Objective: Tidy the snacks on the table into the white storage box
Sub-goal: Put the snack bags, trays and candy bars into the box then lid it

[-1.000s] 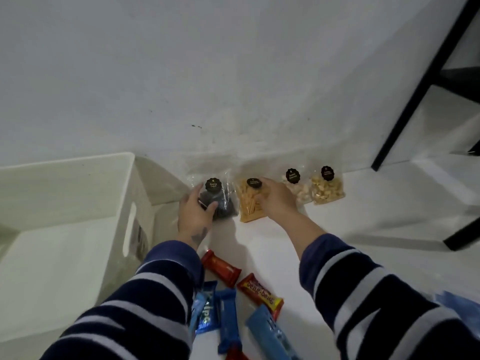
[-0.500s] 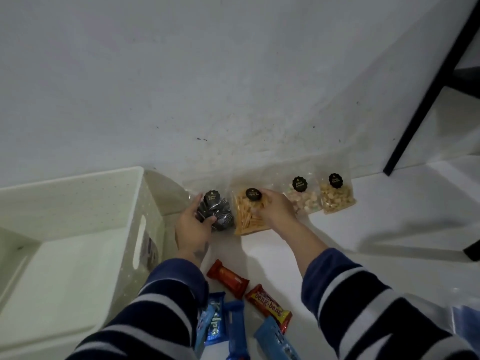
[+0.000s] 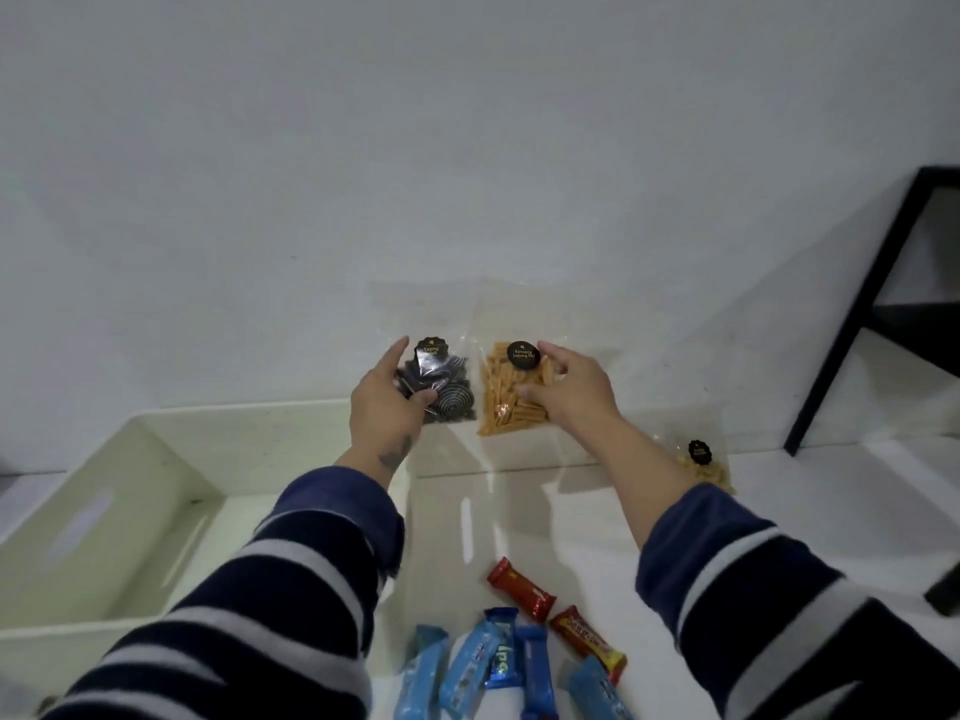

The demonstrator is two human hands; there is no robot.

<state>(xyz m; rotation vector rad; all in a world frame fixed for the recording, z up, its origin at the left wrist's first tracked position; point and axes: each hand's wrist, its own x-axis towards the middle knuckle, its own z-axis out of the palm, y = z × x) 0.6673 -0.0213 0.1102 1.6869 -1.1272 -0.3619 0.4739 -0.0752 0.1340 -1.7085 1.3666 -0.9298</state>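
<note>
Hands both raised in front of the wall, each closed on one clear snack bag. Left hand (image 3: 383,407) grips the bag of dark swirl cookies (image 3: 445,387) from its left side, thumb across the front, black round label up near the top. Right hand (image 3: 570,388) pinches the bag of orange sticks (image 3: 506,398) at its right edge — thumb low on the front, fingers behind the top corner by the black label. The two bags hang side by side, close but apart, both clear of the tabletop. White storage box (image 3: 93,517) sits to the left, below and beside the left forearm; what shows of its inside is bare, handle slot visible in the far-left wall. One more clear bag of pale snacks (image 3: 705,467) lies on the table (image 3: 597,532) at the wall, partly hidden behind the right forearm. Near the bottom edge: a red bar (image 3: 521,595), a red-yellow bar (image 3: 588,641) just beside it, and a cluster of blue wrapped bars (image 3: 498,667) lying overlapped — exact count unclear, some are cut by the frame. Striped navy-white sleeves on both arms. Black metal frame (image 3: 862,314) at far right.
</note>
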